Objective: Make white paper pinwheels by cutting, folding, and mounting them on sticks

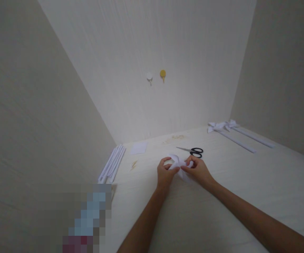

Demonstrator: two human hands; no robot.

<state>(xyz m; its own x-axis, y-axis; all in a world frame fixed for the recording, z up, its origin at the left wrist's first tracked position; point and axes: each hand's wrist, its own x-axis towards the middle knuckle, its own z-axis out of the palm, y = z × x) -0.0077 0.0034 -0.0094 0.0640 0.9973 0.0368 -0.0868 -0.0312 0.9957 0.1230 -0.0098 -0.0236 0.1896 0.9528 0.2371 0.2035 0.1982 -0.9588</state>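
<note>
Between my two hands is a white paper pinwheel head (177, 161), its curved blades gathered toward the middle. My left hand (165, 171) pinches it from the left, thumb near the centre. From the right, my right hand (197, 170) grips a blade, thumb and finger also close to the centre. Just beyond my hands lies a pair of scissors (196, 151) with black handles, blades pointing left. The fingers hide part of the paper.
Rolled white paper sticks (112, 163) lie bundled at the left, near a square paper sheet (138, 148). Small wooden pieces (134, 164) are scattered on the white table (152, 211). Two finished-looking pinwheels on sticks (236, 140) rest at the far right. Hooks (162, 73) hang on the back wall.
</note>
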